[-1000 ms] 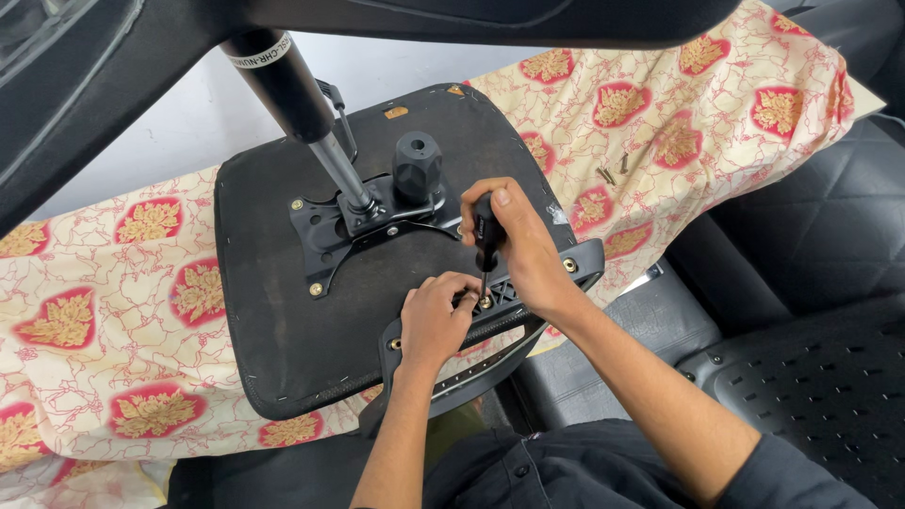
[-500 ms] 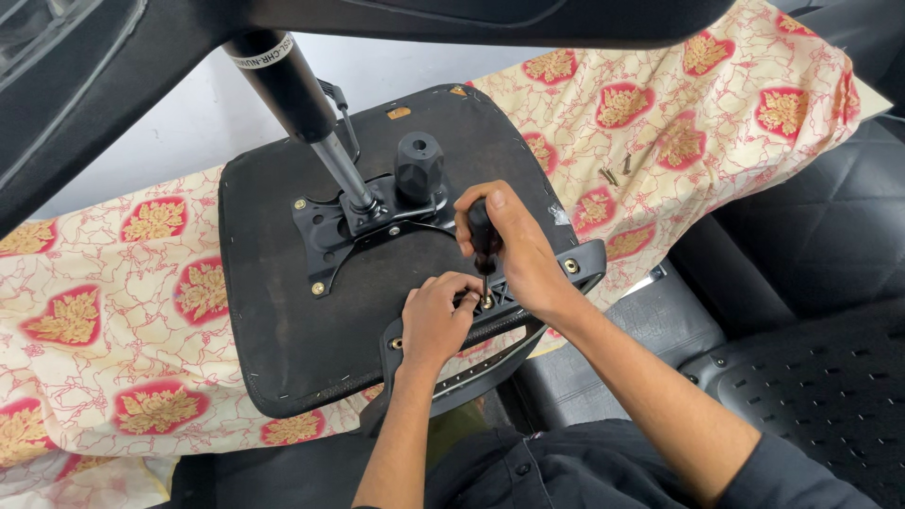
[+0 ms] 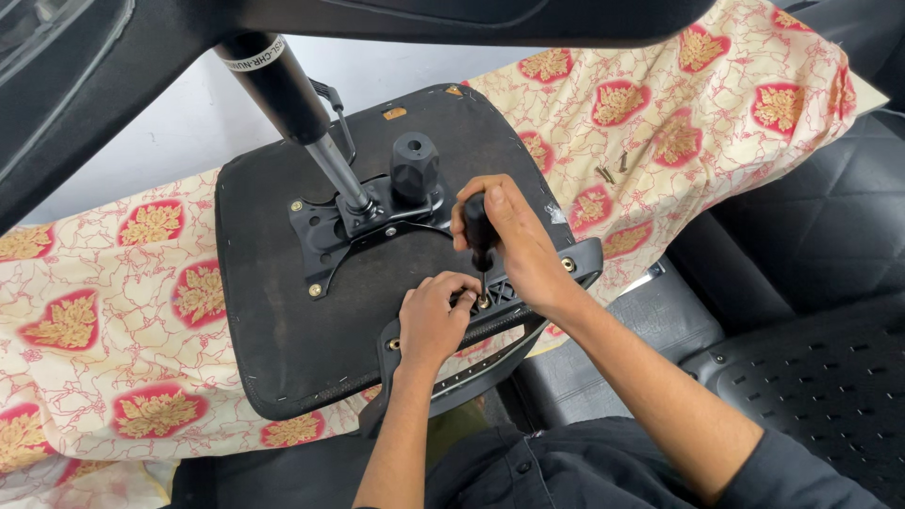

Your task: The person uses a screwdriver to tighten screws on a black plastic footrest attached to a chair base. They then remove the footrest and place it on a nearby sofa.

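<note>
Right hand (image 3: 514,240) grips the screwdriver (image 3: 478,236) upright on a bracket (image 3: 528,297) screw (image 3: 484,303), left hand (image 3: 434,316) pinching beside it; other seat (image 3: 273,311) screws look seated, spares (image 3: 613,170) wait on the cloth (image 3: 660,104).

Black all over the upturned seat base (image 3: 283,311), matt and slightly dusty grey. Black too for the metal plate (image 3: 330,226) at its middle, the ribbed knob (image 3: 415,165), the armrest bracket (image 3: 528,302) and the screwdriver (image 3: 477,226) handle. Glossy black with a white label band on the gas cylinder (image 3: 273,80), silver below. Brass-coloured on the bolts (image 3: 314,290). Cream with thin red veining and red-and-gold floral medallions across the cloth (image 3: 123,311). Black sleeves (image 3: 754,462) near the bottom edge.
</note>
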